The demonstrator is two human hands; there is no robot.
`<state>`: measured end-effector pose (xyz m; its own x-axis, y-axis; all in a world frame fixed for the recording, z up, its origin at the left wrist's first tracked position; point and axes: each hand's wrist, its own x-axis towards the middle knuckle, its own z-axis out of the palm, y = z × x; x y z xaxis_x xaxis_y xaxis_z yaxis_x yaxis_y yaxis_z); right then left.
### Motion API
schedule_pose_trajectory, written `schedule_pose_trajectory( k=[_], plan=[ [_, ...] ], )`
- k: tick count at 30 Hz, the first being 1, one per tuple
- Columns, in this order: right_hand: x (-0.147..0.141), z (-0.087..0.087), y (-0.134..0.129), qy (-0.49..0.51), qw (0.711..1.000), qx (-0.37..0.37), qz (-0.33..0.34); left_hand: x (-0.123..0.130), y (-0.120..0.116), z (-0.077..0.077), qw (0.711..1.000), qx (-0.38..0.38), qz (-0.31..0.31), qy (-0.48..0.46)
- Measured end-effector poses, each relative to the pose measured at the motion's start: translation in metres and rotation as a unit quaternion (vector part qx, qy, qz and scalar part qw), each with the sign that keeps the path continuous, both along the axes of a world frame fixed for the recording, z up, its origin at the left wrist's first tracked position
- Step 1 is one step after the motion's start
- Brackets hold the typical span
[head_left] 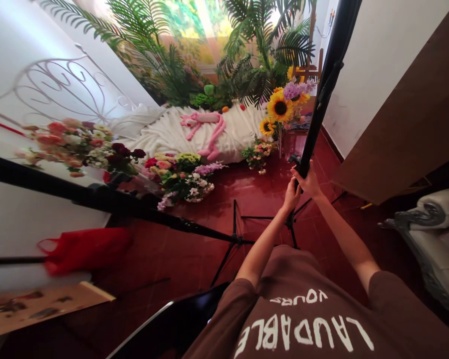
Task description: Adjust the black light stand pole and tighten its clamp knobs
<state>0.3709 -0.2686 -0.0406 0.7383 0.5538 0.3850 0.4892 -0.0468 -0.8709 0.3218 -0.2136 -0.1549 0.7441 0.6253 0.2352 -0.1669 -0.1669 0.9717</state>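
A tall black stand [319, 102] rises from the floor to the top edge, right of centre, tilted in view. Both hands are on its pole near a clamp knob. My left hand [292, 195] is wrapped round the pole from the left, below the knob. Slightly higher, my right hand [309, 180] grips the pole from the right, its fingers closed round it. Part of the fingers of each hand is hidden behind the pole. The stand's legs are spread on the red tiled floor [262, 187] below the hands.
A second black stand [164, 217] slants across the left. Ahead is a bed with a white cover [160, 132], a pink plush toy [209, 119], flowers and palms. Sunflowers [280, 107] stand near the pole. A red bag [84, 249] is at left, a cream sofa [439, 224] at right.
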Motion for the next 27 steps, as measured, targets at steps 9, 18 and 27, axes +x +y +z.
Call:
schedule_pose_trajectory(
  k=[9, 18, 27],
  plan=[
    [0.003, -0.004, -0.008, 0.030, 0.999, -0.017, 0.020, 0.002, 0.002, -0.005, 1.000, -0.005, 0.007, 0.011],
    [0.024, -0.027, -0.073, -0.047, 0.995, -0.081, 0.039, -0.005, -0.002, 0.008, 1.000, -0.002, -0.001, 0.004],
    [0.021, -0.042, -0.081, 0.033, 0.997, -0.069, 0.032, -0.004, -0.001, 0.004, 1.000, -0.007, 0.004, 0.030]
  ],
)
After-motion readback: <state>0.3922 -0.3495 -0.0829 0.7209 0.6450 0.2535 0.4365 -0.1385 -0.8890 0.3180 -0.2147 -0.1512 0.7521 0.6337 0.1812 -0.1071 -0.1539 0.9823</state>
